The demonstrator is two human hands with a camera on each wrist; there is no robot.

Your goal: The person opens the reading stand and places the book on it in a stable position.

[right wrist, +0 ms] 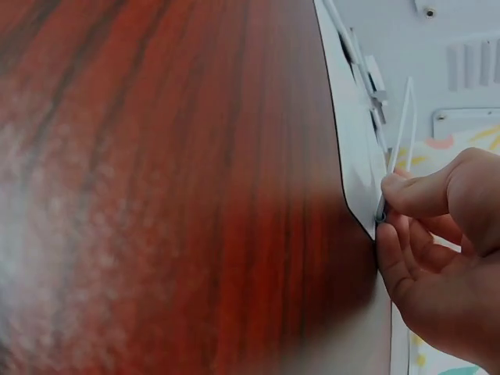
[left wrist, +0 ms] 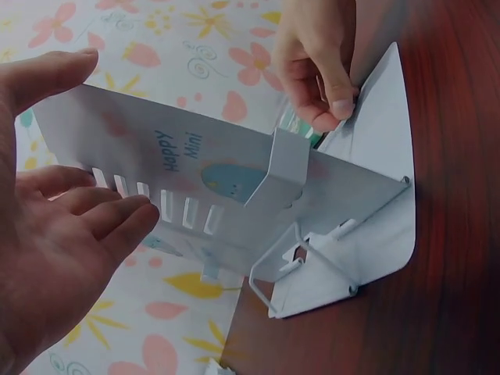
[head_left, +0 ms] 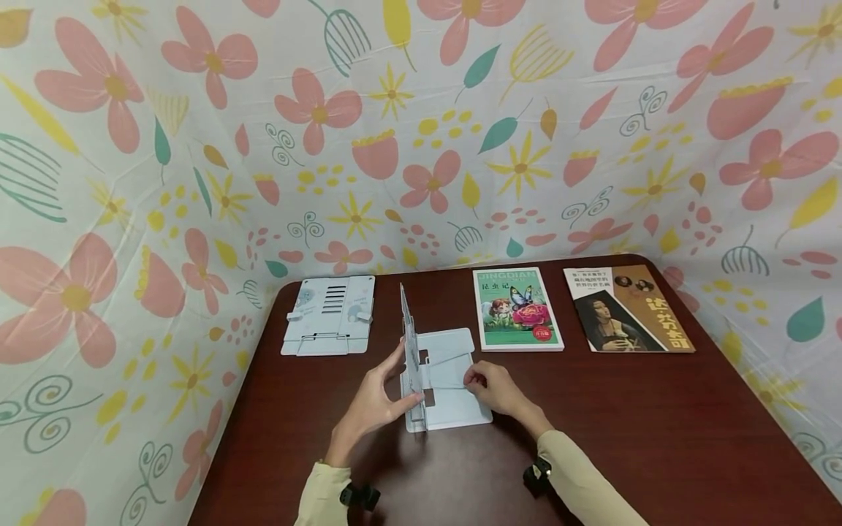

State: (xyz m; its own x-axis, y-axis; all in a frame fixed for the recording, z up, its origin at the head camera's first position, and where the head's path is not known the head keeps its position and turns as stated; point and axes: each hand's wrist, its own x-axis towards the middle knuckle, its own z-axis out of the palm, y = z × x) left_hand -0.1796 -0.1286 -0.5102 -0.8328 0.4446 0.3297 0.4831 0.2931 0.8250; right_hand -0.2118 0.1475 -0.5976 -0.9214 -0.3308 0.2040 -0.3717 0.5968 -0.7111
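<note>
A white metal book stand [head_left: 454,394] lies with its base on the table, its printed panel [left wrist: 180,164] raised nearly upright. My left hand [head_left: 375,394] holds this panel from the left, thumb by the near edge and fingers toward the far part. In the left wrist view the left hand's fingers [left wrist: 101,211] lie by the slots. My right hand [head_left: 496,387] is at the base's right side. Its thumb and fingers pinch the thin wire support [right wrist: 402,125] of the stand, as the right wrist view shows. The pinched end is partly hidden by the fingertips.
A second, folded book stand [head_left: 329,314] lies at the table's back left. Behind the right hand is a green-covered book [head_left: 516,310], and farther right a brown-and-white book [head_left: 628,310]. Flower-patterned cloth [head_left: 421,146] hangs along the back of the brown table [head_left: 625,424].
</note>
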